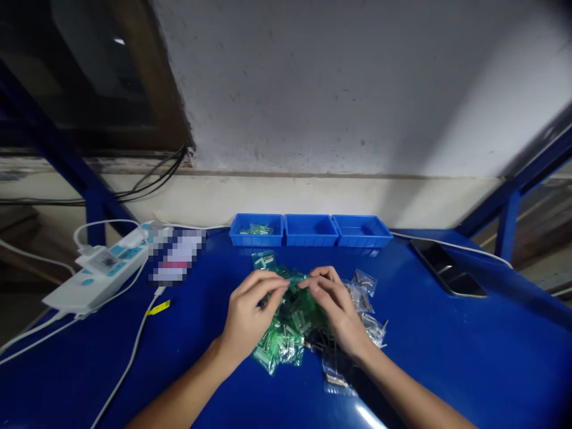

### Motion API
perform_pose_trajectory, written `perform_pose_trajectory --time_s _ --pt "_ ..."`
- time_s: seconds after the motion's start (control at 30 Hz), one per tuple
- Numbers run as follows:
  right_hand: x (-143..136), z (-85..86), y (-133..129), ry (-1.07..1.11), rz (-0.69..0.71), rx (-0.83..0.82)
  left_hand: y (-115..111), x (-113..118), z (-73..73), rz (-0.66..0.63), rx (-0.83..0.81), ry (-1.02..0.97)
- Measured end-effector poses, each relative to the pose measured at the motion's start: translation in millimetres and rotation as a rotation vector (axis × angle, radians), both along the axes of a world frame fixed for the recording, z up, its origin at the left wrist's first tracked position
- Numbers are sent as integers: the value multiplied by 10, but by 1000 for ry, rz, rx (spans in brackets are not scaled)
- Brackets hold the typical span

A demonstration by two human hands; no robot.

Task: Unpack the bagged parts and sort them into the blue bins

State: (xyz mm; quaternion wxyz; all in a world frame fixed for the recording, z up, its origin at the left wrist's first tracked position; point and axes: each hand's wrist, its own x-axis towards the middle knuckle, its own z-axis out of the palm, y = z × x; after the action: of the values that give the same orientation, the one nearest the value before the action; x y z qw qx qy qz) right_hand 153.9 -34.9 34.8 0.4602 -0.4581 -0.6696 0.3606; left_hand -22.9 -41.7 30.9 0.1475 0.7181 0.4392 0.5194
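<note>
Over a pile of small bags, my left hand (pixel 250 307) has its thumb and index finger pinched at the edge of a green plastic bag (pixel 295 277). The fingers of my right hand (pixel 336 304) are closed at the bag's other side. What is inside this bag I cannot make out. Below it lie several green bags (pixel 279 344) with small pin-like metal pieces in them. To the right, partly behind my right hand, are clear bags (pixel 374 328) with similar metal pieces. Another clear bag (pixel 338 379) lies nearer to me.
Three blue bins (pixel 310 240) stand in a row at the back of the blue table (pixel 447 357); the left one holds small green bags. A white power strip (pixel 100 271), a cable (pixel 134 351) and a yellow tag (pixel 159 307) are at left. A phone (pixel 447 269) lies at right.
</note>
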Motion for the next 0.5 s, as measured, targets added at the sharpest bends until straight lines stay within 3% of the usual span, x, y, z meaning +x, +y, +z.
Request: perform_pose_trajectory --time_s 0.07,0.13,0.27,0.37,0.5 --pt "-18 20 10 87 -8 -66 -10 2 -29 -33 149 115" --pt "-51 19 15 149 -40 -103 -12 12 -58 -53 181 185" --pt "-89 -24 36 245 -47 -149 0 39 -53 -87 13 241" --pt "-61 -50 46 182 -80 -10 9 34 -23 -133 -232 80" --pt "-20 -59 1 -24 -38 300 37 -5 -53 -112 -531 -320"
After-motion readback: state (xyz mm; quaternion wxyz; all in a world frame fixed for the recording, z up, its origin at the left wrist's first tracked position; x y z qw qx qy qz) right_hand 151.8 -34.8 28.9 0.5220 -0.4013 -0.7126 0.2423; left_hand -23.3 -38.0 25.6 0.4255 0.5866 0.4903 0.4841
